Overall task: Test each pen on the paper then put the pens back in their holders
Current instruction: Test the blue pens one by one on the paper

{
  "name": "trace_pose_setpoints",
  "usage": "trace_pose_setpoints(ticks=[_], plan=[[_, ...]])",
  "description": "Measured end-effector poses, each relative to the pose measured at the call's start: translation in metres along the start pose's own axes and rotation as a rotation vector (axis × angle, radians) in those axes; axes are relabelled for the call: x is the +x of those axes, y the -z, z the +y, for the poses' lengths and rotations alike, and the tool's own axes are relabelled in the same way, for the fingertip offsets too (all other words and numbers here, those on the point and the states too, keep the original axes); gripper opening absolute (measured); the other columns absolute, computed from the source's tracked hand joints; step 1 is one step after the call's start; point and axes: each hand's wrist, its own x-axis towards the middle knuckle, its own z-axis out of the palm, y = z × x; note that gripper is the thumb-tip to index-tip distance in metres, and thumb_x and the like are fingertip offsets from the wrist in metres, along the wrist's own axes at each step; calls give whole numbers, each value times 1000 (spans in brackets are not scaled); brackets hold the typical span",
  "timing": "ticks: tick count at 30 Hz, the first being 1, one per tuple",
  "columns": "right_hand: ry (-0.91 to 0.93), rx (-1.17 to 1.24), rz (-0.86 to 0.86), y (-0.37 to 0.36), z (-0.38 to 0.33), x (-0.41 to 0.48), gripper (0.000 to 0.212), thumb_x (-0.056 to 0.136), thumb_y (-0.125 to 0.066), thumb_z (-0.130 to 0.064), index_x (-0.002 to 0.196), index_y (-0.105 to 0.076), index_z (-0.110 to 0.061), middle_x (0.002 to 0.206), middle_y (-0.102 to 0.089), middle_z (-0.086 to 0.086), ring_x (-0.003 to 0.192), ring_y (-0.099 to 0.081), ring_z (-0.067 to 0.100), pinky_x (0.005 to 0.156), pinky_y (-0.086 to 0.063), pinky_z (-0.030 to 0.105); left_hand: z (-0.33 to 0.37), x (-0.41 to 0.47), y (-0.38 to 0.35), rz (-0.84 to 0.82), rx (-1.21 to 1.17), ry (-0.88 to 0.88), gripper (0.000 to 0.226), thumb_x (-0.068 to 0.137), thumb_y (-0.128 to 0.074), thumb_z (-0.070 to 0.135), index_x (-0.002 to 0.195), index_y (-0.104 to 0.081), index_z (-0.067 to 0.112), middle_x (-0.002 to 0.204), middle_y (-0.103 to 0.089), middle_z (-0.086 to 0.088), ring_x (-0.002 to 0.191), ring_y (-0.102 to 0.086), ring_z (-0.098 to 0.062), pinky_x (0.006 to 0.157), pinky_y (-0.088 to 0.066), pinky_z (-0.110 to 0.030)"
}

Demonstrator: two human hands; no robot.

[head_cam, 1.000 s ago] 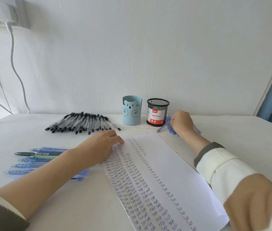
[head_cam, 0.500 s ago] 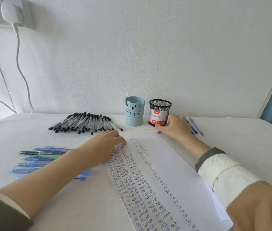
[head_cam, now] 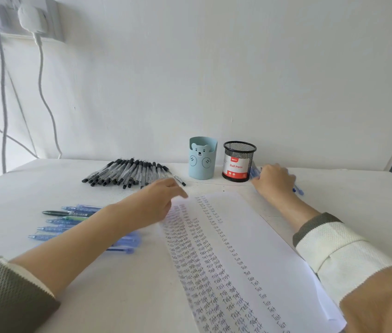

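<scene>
A white paper (head_cam: 250, 236) filled with columns of handwritten "Test" lies in front of me. My left hand (head_cam: 161, 203) hovers, blurred, at the paper's top left corner with relaxed fingers and holds nothing. My right hand (head_cam: 273, 181) lies to the right of the black mesh holder (head_cam: 238, 162), its fingers curled over a bunch of blue pens (head_cam: 298, 189) whose ends stick out on both sides of it. The light blue bear holder (head_cam: 202, 159) stands left of the mesh holder. Both holders look empty.
A row of several black pens (head_cam: 127, 173) lies at the back left of the white table (head_cam: 46, 188). Several blue and green pens (head_cam: 62, 219) lie left of my forearm. Chargers and cables (head_cam: 41, 80) hang on the wall at left.
My right hand has moved right, from in front of the mesh holder onto the blue pens beside it. My left hand has shifted a little at the paper's corner and is blurred.
</scene>
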Motion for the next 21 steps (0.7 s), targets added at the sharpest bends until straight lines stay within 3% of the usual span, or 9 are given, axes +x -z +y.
trace_pose_setpoints(ticks=[3, 6, 9, 12, 15, 18, 21], plan=[[12, 69, 48, 11, -8, 0, 27, 94, -48, -29, 102, -58, -5, 106, -63, 15, 97, -58, 35, 81, -41, 39, -17, 2, 22, 70, -31, 37, 35, 96, -49, 3, 121, -63, 22, 120, -54, 6, 103, -48, -4, 98, -35, -15], [18, 175, 66, 27, -24, -4, 26, 90, -47, -35, 94, -55, -10, 88, -68, 12, 82, -60, 31, 68, -37, 33, -38, -5, 48, -63, -90, 119, 19, 88, -70, 24, 107, -70, 22, 107, -66, 5, 95, -61, -10, 82, -46, -15], [64, 285, 40, 40, -41, -13, 21, 89, -51, -39, 91, -57, -18, 84, -67, 6, 85, -61, 31, 71, -36, 33, -53, -17, 64, -234, -133, 211, 18, 74, -80, 44, 90, -73, 39, 100, -69, 12, 95, -62, -6, 87, -48, -23], [129, 286, -42, 47, -56, -26, 22, 89, -53, -39, 91, -62, -19, 85, -64, 1, 84, -58, 28, 71, -37, 31, -59, -22, 71, -344, -99, 226, 12, 74, -80, 44, 83, -72, 45, 97, -72, 15, 94, -64, -6, 93, -49, -28], [211, 221, -116, 45, -60, -39, 24, 88, -51, -36, 86, -64, -16, 80, -67, 0, 84, -60, 27, 71, -36, 31, -58, -20, 67, -393, -61, 211, 11, 78, -78, 39, 88, -75, 41, 92, -73, 18, 90, -65, 0, 99, -47, -30], [297, 228, -218, 40, -54, -48, 19, 87, -53, -38, 80, -62, -23, 74, -64, -8, 80, -61, 18, 69, -39, 29, -58, -16, 57, -326, -21, 204, 5, 85, -73, 32, 90, -72, 34, 92, -70, 18, 90, -66, -2, 99, -48, -34], [352, 269, -300, 39, -43, -53, 15, 87, -56, -38, 78, -60, -28, 73, -62, -12, 74, -59, 10, 64, -41, 27, -48, -8, 47, -82, -67, 118, 7, 93, -63, 16, 93, -66, 22, 86, -67, 19, 89, -66, -7, 91, -52, -37]])
